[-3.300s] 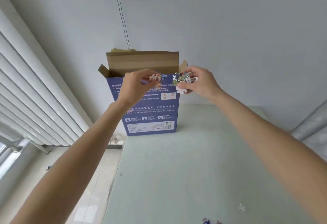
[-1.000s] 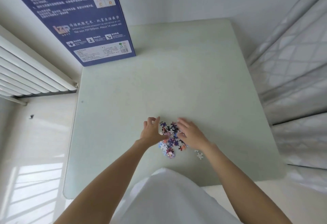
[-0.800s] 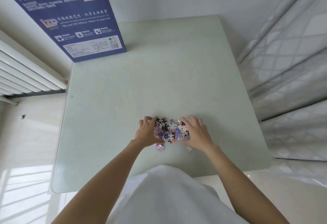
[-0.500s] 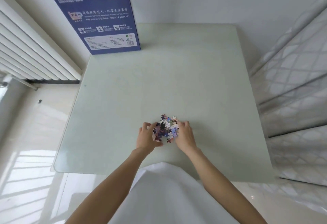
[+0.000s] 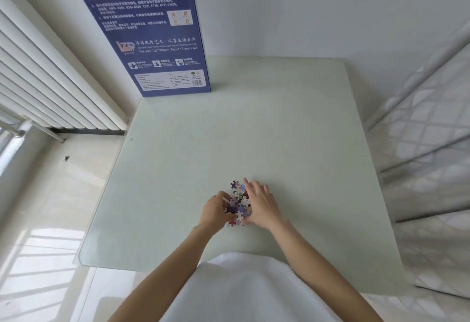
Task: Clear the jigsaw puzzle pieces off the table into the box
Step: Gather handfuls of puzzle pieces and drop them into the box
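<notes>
A small heap of colourful jigsaw pieces (image 5: pixel 238 202) lies on the pale glass table (image 5: pixel 254 131), near its front edge. My left hand (image 5: pixel 216 211) cups the heap from the left with curled fingers. My right hand (image 5: pixel 262 204) presses against the heap from the right, fingers fairly straight and pointing away from me. The pieces are squeezed between both hands. The tall blue puzzle box (image 5: pixel 152 36) stands upright at the table's far left corner; its open top is out of view.
A white radiator (image 5: pixel 45 80) runs along the left wall beside the table. A quilted white bed (image 5: pixel 432 143) borders the table's right side. White clothing (image 5: pixel 249 291) on my body fills the bottom of the view.
Both hands have swept the spread pieces together into a tighter heap between them. Earlier they dropped pieces into the box, then came back to the table's front.
</notes>
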{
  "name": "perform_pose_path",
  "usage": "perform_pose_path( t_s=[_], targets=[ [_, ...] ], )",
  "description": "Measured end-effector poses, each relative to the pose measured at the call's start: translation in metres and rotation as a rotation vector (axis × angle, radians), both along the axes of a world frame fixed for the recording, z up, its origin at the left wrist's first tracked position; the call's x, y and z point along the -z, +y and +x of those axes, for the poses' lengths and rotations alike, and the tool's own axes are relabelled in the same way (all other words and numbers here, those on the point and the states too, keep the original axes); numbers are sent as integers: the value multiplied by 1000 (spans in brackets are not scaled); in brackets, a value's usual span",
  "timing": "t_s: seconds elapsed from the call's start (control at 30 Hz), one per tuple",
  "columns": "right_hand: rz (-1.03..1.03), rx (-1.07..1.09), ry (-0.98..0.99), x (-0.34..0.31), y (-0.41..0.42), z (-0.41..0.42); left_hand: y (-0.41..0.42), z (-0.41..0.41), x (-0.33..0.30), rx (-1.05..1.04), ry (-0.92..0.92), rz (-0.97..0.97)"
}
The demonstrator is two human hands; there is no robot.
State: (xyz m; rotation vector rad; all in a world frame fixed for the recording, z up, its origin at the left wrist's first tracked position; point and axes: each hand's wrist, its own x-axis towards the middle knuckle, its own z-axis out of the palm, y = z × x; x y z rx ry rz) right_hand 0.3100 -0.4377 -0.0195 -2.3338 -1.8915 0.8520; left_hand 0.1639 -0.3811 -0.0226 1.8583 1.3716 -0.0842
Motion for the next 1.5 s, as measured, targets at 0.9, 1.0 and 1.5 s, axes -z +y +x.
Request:
perform_pose_path(
  t_s=[0.9, 1.0, 1.5],
  targets=[
    [-107, 67, 113, 1, 9, -5, 17, 12, -2, 220, 56, 15],
    [-47, 111, 123, 0, 6, -6, 17, 11, -3, 199, 25, 14],
    [142, 334, 276, -6, 4, 2, 34, 2, -2, 132, -25, -25]
  ],
)
